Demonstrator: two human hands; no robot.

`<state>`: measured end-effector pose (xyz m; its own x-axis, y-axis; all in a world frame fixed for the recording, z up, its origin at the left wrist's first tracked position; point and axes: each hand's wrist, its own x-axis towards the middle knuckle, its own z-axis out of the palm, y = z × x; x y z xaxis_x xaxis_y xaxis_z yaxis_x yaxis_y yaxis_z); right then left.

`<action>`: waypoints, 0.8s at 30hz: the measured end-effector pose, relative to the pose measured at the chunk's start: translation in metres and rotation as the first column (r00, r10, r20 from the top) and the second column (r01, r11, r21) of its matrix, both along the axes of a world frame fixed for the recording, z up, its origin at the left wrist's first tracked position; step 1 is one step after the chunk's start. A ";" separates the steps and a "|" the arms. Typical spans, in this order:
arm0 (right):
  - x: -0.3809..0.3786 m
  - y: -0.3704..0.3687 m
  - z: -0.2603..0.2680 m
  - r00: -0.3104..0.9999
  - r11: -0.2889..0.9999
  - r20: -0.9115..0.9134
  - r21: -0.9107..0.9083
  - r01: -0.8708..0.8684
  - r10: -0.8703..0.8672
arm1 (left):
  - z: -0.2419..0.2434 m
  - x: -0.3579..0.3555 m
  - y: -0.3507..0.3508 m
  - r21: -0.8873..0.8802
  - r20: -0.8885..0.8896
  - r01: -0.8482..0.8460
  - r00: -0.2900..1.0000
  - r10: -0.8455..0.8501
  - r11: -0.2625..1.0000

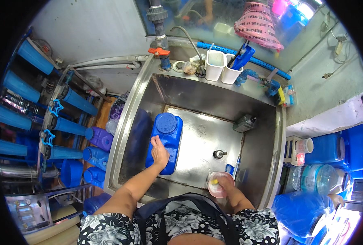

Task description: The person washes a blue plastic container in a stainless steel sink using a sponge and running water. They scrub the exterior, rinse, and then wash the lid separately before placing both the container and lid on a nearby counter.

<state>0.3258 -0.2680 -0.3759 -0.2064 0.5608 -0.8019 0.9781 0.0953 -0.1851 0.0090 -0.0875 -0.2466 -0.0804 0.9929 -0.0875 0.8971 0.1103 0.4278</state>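
Note:
A blue plastic water jug [169, 139] with a round screw cap [166, 123] is in the left part of the stainless steel sink [201, 137]. My left hand [160, 153] is on top of it, gripping around its handle, which the hand partly hides. Near the sink's front wall, my right hand [226, 184] reaches into a pink bowl [217, 194] with whitish suds. Its fingers hold a yellow sponge [213, 182], only partly visible. Just beyond the bowl lies a blue-bristled brush [230, 169], against the sink's right side.
A dark bottle [244, 123] stands in the far right corner, and a metal fitting [219, 154] rises from the sink floor. Two white containers [215, 65] and an orange-handled valve [159, 51] line the back ledge. Blue jugs [95, 157] stand left; more containers [322, 147] are right.

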 end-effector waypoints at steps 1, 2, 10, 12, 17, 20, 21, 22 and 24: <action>0.000 -0.001 -0.003 0.999 0.999 0.020 0.026 0.037 -0.037 | 0.000 0.002 0.004 -0.008 0.008 0.015 1.000 -0.015 1.000; 0.000 -0.004 -0.004 0.996 0.995 0.044 0.064 0.073 -0.076 | -0.001 0.005 0.006 0.001 0.030 0.082 0.996 -0.082 0.997; -0.015 -0.022 0.014 0.990 0.985 -0.031 0.115 -0.132 0.137 | -0.004 0.043 0.009 0.228 0.047 0.751 0.628 -0.777 0.620; -0.014 -0.019 0.016 0.991 0.987 -0.041 0.098 -0.126 0.131 | -0.006 0.050 0.014 0.092 -0.006 0.793 0.605 -0.796 0.602; -0.018 -0.008 0.009 0.990 0.990 -0.075 0.085 -0.113 0.120 | 0.001 0.038 0.022 -0.081 -0.101 0.688 0.714 -0.693 0.721; -0.023 -0.001 0.001 0.991 0.992 -0.084 0.084 -0.096 0.103 | 0.009 0.010 0.019 -0.322 -0.326 0.510 0.731 -0.599 0.798; -0.024 0.002 -0.002 0.992 0.993 -0.088 0.082 -0.088 0.095 | 0.011 0.002 0.017 -0.313 -0.184 0.484 0.813 -0.552 0.817; -0.024 0.004 -0.005 0.993 0.994 -0.086 0.080 -0.078 0.085 | 0.013 -0.003 0.015 -0.340 -0.068 0.429 0.876 -0.477 0.837; -0.024 0.006 -0.010 0.995 0.995 -0.082 0.076 -0.058 0.064 | 0.016 -0.011 0.009 -0.365 -0.056 0.420 0.881 -0.470 0.831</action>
<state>0.3016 -0.2616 -0.3863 -0.3068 0.6022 -0.7370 0.9513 0.1706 -0.2566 -0.0023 -0.0787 -0.2304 0.3275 0.8367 -0.4390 0.9298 -0.2026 0.3074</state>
